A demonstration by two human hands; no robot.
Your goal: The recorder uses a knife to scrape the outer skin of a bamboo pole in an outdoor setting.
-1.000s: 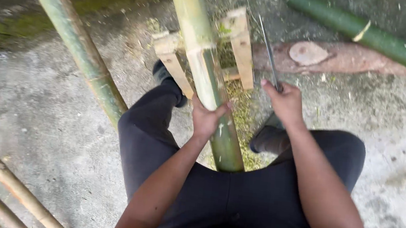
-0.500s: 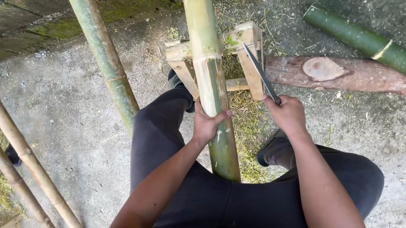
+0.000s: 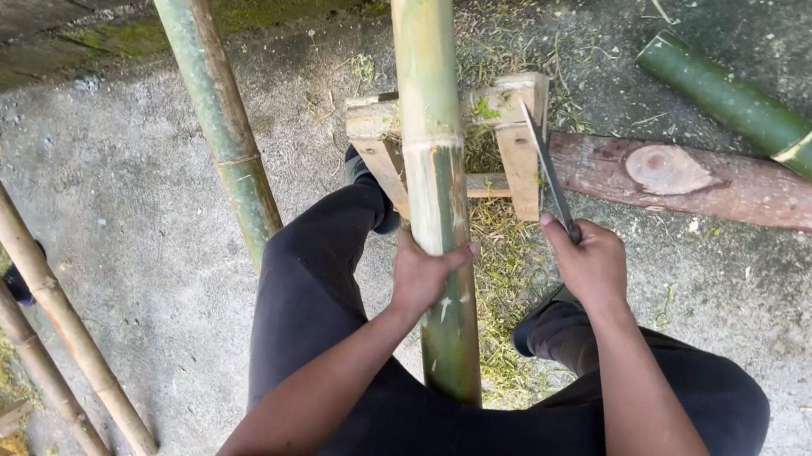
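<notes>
1. Running between the knees, the bamboo pole (image 3: 435, 191) lies in the wooden stand (image 3: 521, 135); the left hand (image 3: 424, 272) wraps it, fingers (image 3: 451, 255) closed round its near side.
2. Beside those fingers, the right hand (image 3: 591, 266) is clenched on a knife (image 3: 548, 173), blade pointing away beside the stand's post.
3. Beyond the blade lie a reddish log (image 3: 722, 186) and a green bamboo length (image 3: 769, 125); left of the left fingers leans another pole (image 3: 209, 97).
4. Bare concrete floor (image 3: 134, 230) opens left and right of the legs.
5. Since a moment ago, the view sits closer; both grips are unchanged.
</notes>
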